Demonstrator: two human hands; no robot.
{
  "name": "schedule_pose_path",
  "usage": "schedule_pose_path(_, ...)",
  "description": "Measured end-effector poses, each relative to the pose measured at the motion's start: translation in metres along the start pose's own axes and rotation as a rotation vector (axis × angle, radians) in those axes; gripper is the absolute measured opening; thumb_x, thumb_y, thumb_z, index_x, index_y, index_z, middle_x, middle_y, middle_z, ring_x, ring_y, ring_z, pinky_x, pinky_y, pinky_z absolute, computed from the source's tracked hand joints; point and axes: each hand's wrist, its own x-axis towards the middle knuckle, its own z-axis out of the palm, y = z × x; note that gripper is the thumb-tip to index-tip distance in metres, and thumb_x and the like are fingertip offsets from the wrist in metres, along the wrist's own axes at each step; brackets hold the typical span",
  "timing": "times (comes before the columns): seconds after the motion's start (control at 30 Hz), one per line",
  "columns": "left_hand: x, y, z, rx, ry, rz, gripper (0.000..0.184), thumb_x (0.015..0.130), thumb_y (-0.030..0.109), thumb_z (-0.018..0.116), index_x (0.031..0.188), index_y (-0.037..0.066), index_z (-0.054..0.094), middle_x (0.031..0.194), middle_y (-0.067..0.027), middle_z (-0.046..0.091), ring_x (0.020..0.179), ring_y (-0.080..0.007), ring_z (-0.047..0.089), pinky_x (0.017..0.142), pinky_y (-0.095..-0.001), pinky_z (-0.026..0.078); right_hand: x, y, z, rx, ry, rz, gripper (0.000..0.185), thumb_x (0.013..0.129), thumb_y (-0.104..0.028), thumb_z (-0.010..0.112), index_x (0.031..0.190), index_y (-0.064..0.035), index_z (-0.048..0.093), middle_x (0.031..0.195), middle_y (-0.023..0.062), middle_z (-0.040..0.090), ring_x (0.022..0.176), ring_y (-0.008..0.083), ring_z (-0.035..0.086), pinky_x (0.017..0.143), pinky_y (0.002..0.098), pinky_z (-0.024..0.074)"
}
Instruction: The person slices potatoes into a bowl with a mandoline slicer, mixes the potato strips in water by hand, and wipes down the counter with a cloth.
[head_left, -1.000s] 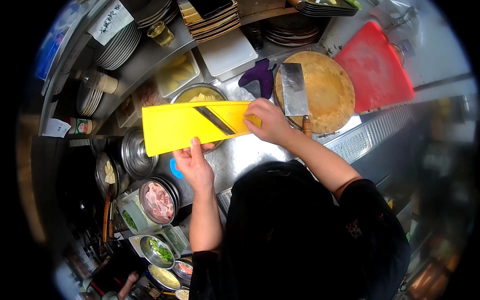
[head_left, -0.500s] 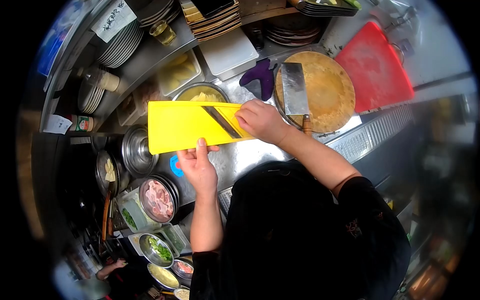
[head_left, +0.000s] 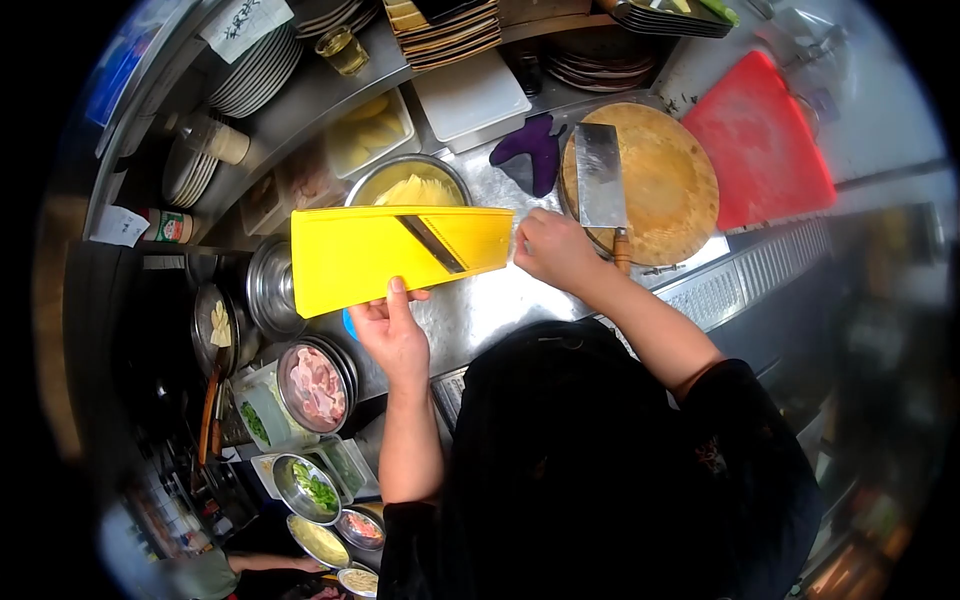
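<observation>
Holding the yellow slicer [head_left: 350, 258] up in our left hand [head_left: 397, 337], we seem to be at the slicing step. It is above the counter [head_left: 485, 310], and hides part of the bowl [head_left: 372, 183] of pale strips [head_left: 416, 190]. Our right hand [head_left: 560, 250] is curled closed, just beside the slicer's right end; we can't tell if anything is inside. The next push would need a firm grip, with fingers clear of the blade [head_left: 432, 244].

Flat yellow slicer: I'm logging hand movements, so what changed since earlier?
The right hand has moved from over the slicer to beside its end nearest the round wooden board. The left hand still grips it; the rectangular metal cleaver stays on that board.
</observation>
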Motion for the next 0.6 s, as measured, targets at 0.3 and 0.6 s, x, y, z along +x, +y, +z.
schedule_pose_path(0.3,-0.041,-0.068,-0.018,0.447,-0.362,0.055,0.016,0.101,0.003,0.058,0.115,-0.005,0.061,0.102,-0.0164,0.07,0.083,-0.0223,0.071,0.073,-0.0358,0.058,-0.015,0.006,-0.001,-0.345,-0.678,0.321,0.029,0.089,-0.004,0.054,0.114,-0.0021,0.068,0.103,0.0187,0.073,0.089,0.0348,0.073,0.079,0.045,0.0578)
schedule_pose_path(0.6,-0.042,-0.028,-0.013,0.248,-0.338,-0.133,0.022,0.098,0.009,0.064,0.114,-0.004,0.055,0.098,-0.0185,0.067,0.076,-0.0247,0.067,0.069,-0.0352,0.054,-0.01,0.003,-0.013,0.112,-0.185,-0.077,0.064,0.086,-0.02,0.078,0.141,0.0001,0.051,0.136,0.0211,0.06,0.117,0.0334,0.064,0.104,0.0377,0.0484)
